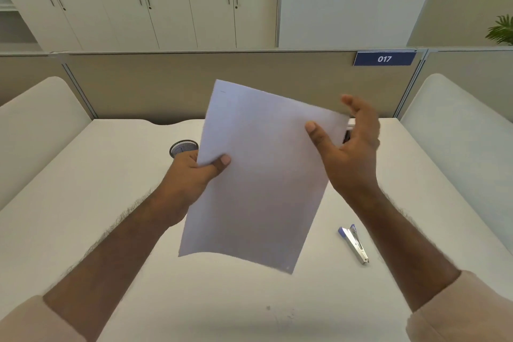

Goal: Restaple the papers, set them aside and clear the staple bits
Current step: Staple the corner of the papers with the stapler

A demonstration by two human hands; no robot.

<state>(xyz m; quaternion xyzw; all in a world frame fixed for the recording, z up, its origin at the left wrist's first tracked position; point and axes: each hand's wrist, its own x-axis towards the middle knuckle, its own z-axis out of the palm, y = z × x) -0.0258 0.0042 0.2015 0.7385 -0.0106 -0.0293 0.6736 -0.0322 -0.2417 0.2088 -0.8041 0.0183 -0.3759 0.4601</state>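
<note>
A stack of white papers (261, 175) is held up in the air above the white desk (111, 203), tilted, with a small staple mark near its top left corner. My left hand (200, 172) pinches the stack's left edge, thumb on the front. My right hand (347, 144) is at the right edge with its thumb lying on the sheet and its fingers spread loosely behind. A blue and silver stapler (354, 243) lies on the desk to the lower right. Tiny specks that may be staple bits (277, 311) lie near the front of the desk.
A round mesh cup (181, 147) stands behind my left hand. A beige partition (166, 83) with a blue "017" sign (384, 58) closes the desk's far side. A dark object (347, 133) is partly hidden behind my right hand.
</note>
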